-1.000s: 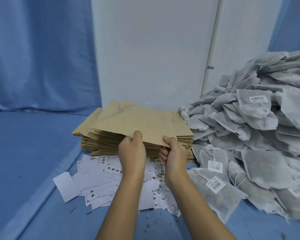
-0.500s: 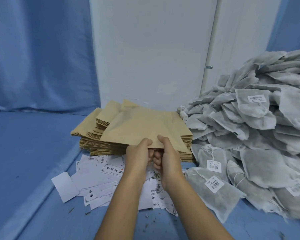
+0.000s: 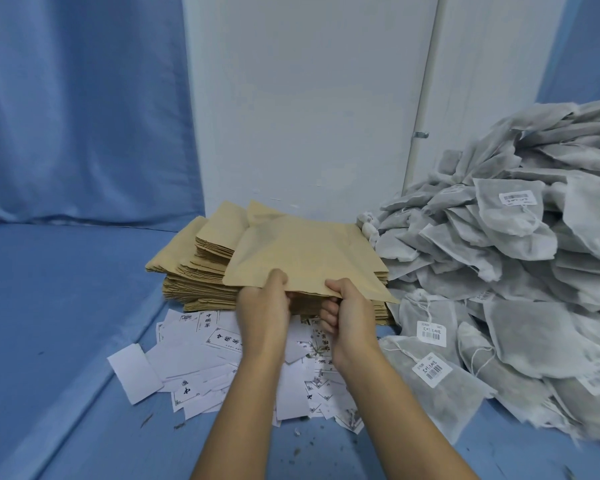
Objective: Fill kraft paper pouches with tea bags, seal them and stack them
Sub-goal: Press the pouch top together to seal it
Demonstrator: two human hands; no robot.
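Observation:
A flat kraft paper pouch (image 3: 302,258) is lifted a little above a tall stack of kraft pouches (image 3: 194,271) at the foot of the white wall. My left hand (image 3: 264,306) pinches the pouch's near edge, thumb on top. My right hand (image 3: 349,310) grips the same edge a little to the right, fingers curled beneath it. A big heap of grey mesh tea bags (image 3: 520,265) with white barcode tags fills the right side.
Loose white printed labels (image 3: 201,344) lie scattered on the blue surface in front of the stack, under my forearms. A blue curtain (image 3: 84,109) hangs at the left, and a white wall panel (image 3: 309,98) stands behind the stack.
The top pouch has slid right and toward me off the stack. My hands came together on its near edge, then spread apart along it.

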